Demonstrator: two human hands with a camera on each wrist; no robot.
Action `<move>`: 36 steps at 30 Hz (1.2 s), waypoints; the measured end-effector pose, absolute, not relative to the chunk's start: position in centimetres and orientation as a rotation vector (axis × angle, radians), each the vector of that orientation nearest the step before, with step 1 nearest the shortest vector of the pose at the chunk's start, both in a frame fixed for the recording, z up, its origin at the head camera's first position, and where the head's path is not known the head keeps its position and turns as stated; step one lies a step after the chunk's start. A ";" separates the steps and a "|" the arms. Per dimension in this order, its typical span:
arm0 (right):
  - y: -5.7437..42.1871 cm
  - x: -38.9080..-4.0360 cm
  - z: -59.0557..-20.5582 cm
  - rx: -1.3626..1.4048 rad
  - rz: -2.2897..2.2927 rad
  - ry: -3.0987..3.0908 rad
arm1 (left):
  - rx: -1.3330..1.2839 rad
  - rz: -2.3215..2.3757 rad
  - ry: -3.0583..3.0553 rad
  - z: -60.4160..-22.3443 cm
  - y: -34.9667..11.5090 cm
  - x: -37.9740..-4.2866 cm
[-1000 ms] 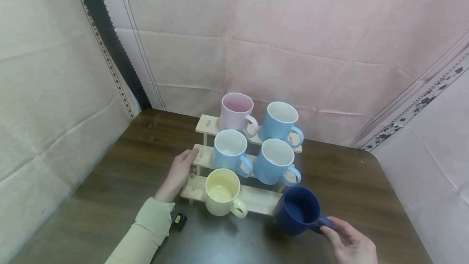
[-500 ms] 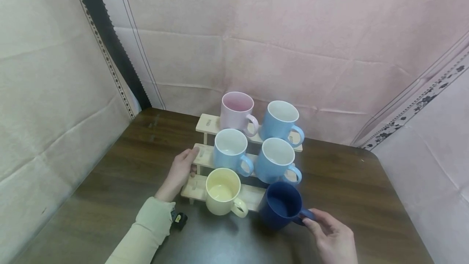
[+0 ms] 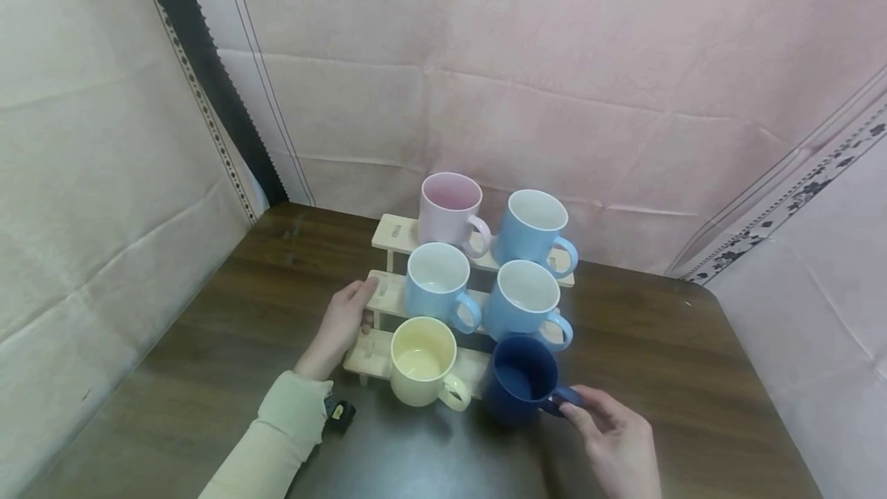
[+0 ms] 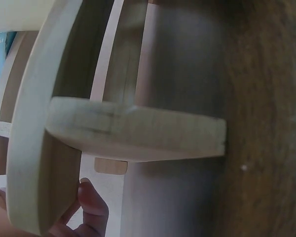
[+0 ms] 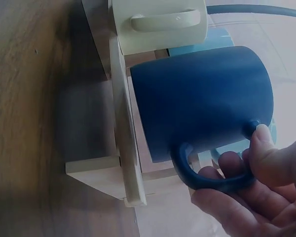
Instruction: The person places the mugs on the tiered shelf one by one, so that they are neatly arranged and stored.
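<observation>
A dark blue mug (image 3: 521, 382) is at the right end of the lowest step of a three-step wooden rack (image 3: 371, 354). My right hand (image 3: 619, 441) holds it by the handle, thumb on top and fingers curled through, as the right wrist view shows. Its base looks slightly apart from the step there. At the left end of the middle step, my left hand (image 3: 339, 323) grips the board; its fingertips (image 4: 92, 201) curl around the wood. A yellow mug (image 3: 419, 368) stands on the lowest step, left of the dark blue one.
Two light blue mugs (image 3: 436, 283) stand on the middle step. On the top step are a pink mug (image 3: 449, 214) and another light blue mug (image 3: 532, 229). Brown wood-grain tabletop (image 3: 229, 345) surrounds the rack, with pale cloth (image 3: 554, 60) hanging behind it.
My right hand has carried the dark blue mug leftward and slightly back, from beside the rack's right end to over the lowest step. The left hand keeps its grip in place.
</observation>
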State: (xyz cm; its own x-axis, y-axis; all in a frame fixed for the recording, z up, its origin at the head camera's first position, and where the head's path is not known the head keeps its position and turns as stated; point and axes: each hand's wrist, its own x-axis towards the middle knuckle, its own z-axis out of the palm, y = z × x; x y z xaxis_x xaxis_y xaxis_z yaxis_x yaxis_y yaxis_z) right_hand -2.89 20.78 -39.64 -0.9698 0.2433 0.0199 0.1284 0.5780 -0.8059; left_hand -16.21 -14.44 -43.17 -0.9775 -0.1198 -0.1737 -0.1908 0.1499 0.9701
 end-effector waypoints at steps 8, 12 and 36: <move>20.6 -3.1 -39.8 -0.345 1.399 -2.680 | -0.308 1.963 2.348 -43.2 -14.5 -16.2; 20.5 -3.1 -40.0 -0.340 1.390 -2.674 | -0.312 1.958 2.345 -43.2 -14.5 -16.2; 20.6 -3.3 -40.6 -0.286 1.424 -2.712 | -0.307 1.975 2.352 -43.3 -14.5 -16.3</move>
State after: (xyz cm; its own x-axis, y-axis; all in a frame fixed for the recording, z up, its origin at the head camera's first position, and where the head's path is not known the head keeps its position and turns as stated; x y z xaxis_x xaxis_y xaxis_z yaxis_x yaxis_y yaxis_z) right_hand -3.29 20.63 -40.65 -0.9806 0.1940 -0.0286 0.1337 0.5547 -0.8212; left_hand -16.26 -14.49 -43.26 -0.9787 -0.1159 -0.1694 -0.1868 0.1618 0.9690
